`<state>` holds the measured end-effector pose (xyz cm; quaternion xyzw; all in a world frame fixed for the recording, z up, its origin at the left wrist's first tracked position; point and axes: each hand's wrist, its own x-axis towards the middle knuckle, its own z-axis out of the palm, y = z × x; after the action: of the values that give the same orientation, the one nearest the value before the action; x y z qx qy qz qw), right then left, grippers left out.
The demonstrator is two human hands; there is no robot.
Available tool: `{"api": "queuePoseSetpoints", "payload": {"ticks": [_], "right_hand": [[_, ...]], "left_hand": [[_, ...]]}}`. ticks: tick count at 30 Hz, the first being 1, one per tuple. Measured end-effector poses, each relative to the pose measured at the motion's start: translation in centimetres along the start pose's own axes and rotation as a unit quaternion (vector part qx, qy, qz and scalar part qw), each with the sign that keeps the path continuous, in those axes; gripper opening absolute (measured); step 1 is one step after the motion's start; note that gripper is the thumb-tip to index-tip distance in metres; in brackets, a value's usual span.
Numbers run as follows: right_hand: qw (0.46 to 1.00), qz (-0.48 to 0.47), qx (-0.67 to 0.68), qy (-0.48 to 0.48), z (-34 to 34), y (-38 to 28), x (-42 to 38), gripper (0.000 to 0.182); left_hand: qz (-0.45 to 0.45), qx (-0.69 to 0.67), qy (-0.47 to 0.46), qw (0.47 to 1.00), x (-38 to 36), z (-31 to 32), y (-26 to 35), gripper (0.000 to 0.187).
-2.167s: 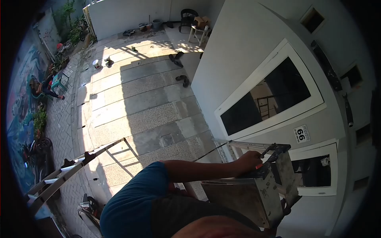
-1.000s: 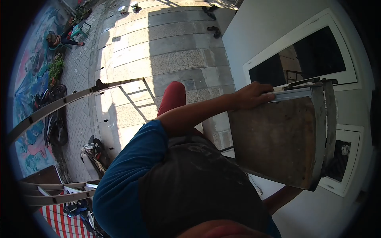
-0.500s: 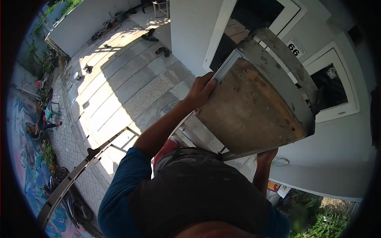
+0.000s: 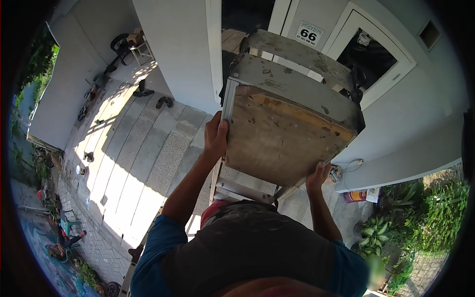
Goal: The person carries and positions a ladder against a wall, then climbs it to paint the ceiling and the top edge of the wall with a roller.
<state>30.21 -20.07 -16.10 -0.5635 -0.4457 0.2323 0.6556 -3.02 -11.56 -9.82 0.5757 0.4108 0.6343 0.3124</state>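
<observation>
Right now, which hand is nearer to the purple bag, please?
Right. The right hand, holding the board, is up and left of the bag; the left hand, on the board's left edge, is farther left.

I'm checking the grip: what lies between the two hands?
The brown board lies between the left hand and the right hand, as the head view shows.

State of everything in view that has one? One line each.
Stepladder platform: held at both side edges, brown surface stained and scuffed.
Left hand: closed on platform's left edge.
Right hand: gripping platform's lower right edge.
Right-hand window: appears shut.
House-number plate: mounted on wall, reads 66.
Slippers: off, on the paving.
Person at lower left: seated.
White bucket: upright, contents unclear.
</observation>
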Motion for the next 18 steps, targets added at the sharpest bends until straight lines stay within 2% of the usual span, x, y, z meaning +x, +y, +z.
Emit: {"api": "queuePoseSetpoints", "payload": {"ticks": [2, 8, 10, 12, 13, 14, 18], "right_hand": [[1.000, -0.011, 0.019, -0.017, -0.3, 0.7, 0.3, 0.067], [0.999, -0.009, 0.037, 0.022, -0.1, 1.8, 0.4, 0.065], [0.999, -0.026, 0.018, 0.035, -0.8, 3.3, 0.6, 0.067], [0.996, 0.003, 0.089, -0.014, -1.3, 5.3, 0.5, 0.067], [0.998, 0.020, 0.050, 0.034, -1.3, 2.9, 0.9, 0.070], [0.998, 0.020, 0.047, 0.038, -1.0, 2.1, 0.7, 0.070], [0.998, 0.015, 0.023, 0.064, 0.2, 0.3, -0.1, 0.065]], "left_hand": [[0.009, -0.012, -0.009, 1.000, 0.1, 0.1, -0.9, 0.055], [0.009, -0.068, -0.060, 0.996, 0.8, -0.3, -1.3, 0.060], [-0.023, -0.095, -0.101, 0.990, 0.8, -0.7, -2.0, 0.061], [-0.012, -0.106, -0.125, 0.986, 1.2, -1.3, -2.2, 0.063], [-0.024, -0.120, -0.164, 0.979, 1.4, -1.8, -2.1, 0.064], [-0.036, -0.134, -0.202, 0.969, 1.5, -2.2, -2.4, 0.066], [-0.023, -0.105, -0.232, 0.967, 0.2, -3.8, -5.2, 0.070]]}}
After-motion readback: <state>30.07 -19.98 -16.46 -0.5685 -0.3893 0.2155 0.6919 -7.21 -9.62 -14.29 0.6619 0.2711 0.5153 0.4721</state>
